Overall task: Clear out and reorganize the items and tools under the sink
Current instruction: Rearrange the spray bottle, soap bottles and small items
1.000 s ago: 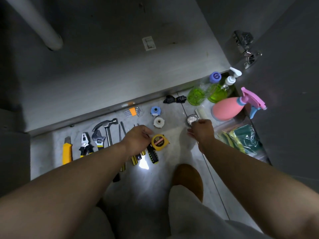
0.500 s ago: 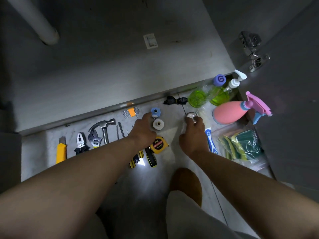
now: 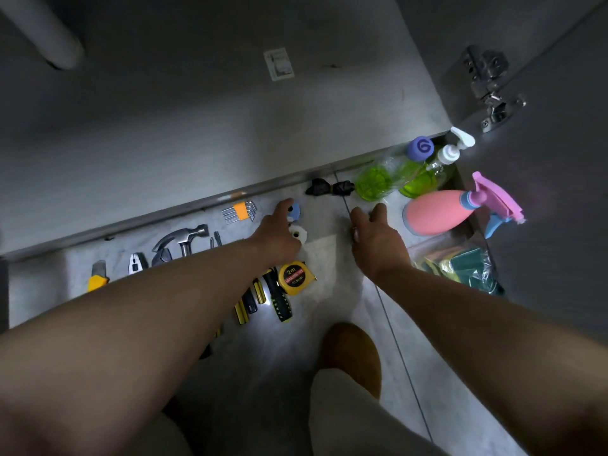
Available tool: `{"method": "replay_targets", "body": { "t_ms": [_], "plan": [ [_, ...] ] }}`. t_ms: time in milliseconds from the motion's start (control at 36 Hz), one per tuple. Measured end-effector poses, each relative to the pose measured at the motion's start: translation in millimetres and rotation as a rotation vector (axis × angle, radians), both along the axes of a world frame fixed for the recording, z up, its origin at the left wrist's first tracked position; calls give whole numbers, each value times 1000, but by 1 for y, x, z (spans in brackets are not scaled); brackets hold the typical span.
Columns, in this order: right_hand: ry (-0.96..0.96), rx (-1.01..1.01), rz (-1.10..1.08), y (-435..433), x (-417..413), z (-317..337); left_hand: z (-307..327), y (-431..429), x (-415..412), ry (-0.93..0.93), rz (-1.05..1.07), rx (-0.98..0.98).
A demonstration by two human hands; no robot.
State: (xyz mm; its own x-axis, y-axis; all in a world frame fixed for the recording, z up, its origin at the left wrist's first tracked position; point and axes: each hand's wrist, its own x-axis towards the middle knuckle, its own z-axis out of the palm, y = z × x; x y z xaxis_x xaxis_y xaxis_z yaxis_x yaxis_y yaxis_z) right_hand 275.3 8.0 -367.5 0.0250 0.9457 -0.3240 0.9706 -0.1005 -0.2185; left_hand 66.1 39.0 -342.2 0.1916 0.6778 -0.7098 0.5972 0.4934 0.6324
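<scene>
Touching blue roll [image 3: 295, 210] on floor [image 3: 332, 301] by cabinet edge [image 3: 164, 216] with straight finger of left hand [image 3: 278, 236], right hand [image 3: 378, 240] spread, holding nothing seen. Probably light, rigid, rollable; best pinched across its rim.

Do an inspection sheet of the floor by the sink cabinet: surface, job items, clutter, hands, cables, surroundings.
Surface: grey tiled floor, glare by the screwdrivers.
Job's things: utility knife, pliers, hammer, hex keys, tape measure at left; green bottles, pink spray bottle, sponge bag at right.
Clutter: black bundle at cabinet edge.
Hands: left hand at the blue roll, grip unclear; right hand open, fingers spread.
Cables: nothing seen.
Surroundings: open cabinet, pipe, door hinge.
</scene>
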Motion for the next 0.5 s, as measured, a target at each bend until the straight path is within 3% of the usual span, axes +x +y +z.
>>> {"method": "replay_targets", "body": {
  "t_ms": [167, 222, 361, 444, 500],
  "plan": [
    [343, 102, -239, -8, -6, 2, 4, 3, 9, -95, 118, -29],
    [308, 126, -253, -7, -7, 3, 5, 5, 14, -127, 147, -46],
    [-16, 26, -162, -7, -4, 5, 4, 8, 21, -164, 168, -69],
    [1, 57, -174, -10, -9, 6, 2, 8, 19, -123, 123, -45],
    [122, 119, -131, -10, -14, 6, 1, 7, 17, -110, 94, -41]
  ]
}}
